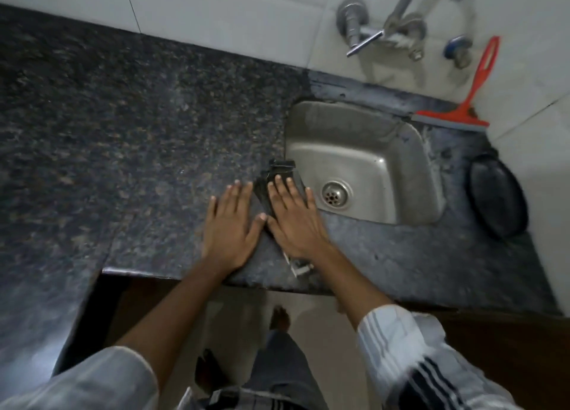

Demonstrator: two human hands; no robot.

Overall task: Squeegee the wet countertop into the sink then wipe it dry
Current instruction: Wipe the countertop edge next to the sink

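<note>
A dark folded cloth (277, 175) lies on the speckled granite countertop (138, 138) right at the left rim of the steel sink (364, 150). My right hand (293, 218) lies flat on top of the cloth, fingers spread and pointing away from me. My left hand (229, 224) rests flat on the bare counter beside it, thumb touching the right hand, and holds nothing. A red squeegee (475, 101) leans against the tiled wall behind the sink's far right corner, away from both hands.
A wall tap (370, 33) and pipe fittings hang above the sink. A dark oval object (496, 194) sits on the counter right of the sink. The counter's front edge (185, 275) runs just below my wrists, with floor below.
</note>
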